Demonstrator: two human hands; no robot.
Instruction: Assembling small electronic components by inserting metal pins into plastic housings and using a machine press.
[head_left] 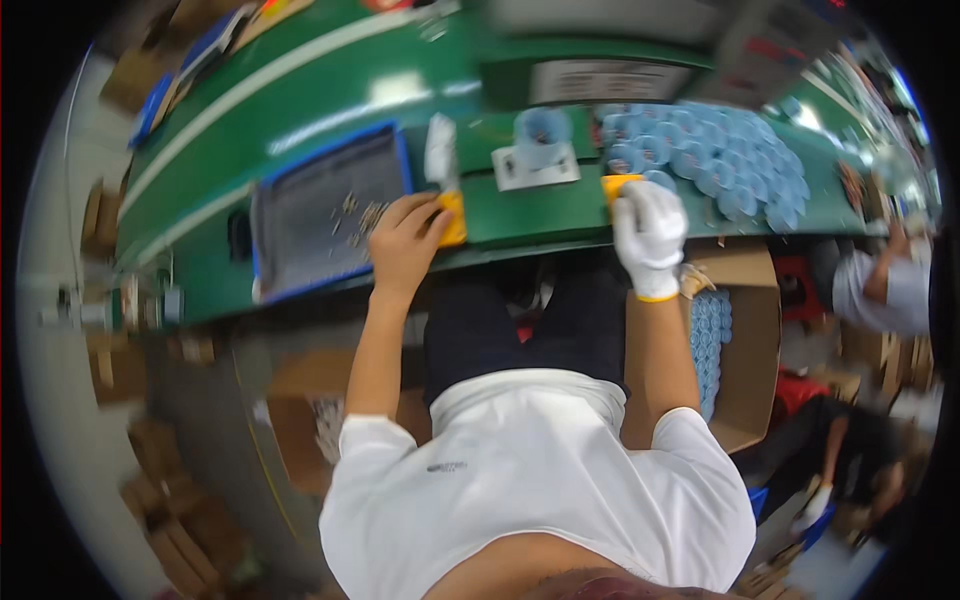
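Note:
My bare left hand (400, 245) bends its fingers and thumb onto the edge of a yellow block (455, 222) at the bench's front edge. On the other side, my right hand (652, 240), in a white glove, lies with curled fingers against a second yellow block (618, 186). Between the blocks, a light blue round cup (541, 140) stands on a white plate (512, 170) below a machine; something small and dark shows inside the cup. A blue-rimmed grey tray (300, 215) with several small metal pieces (352, 222) lies beside my left hand.
Many light blue round cups (715, 160) crowd the green bench (340, 95) at right. A grey machine body (610, 30) overhangs the middle. Below the bench at right, an open cardboard box (755, 350) holds rows of blue cups. Other people (900, 285) work at the right.

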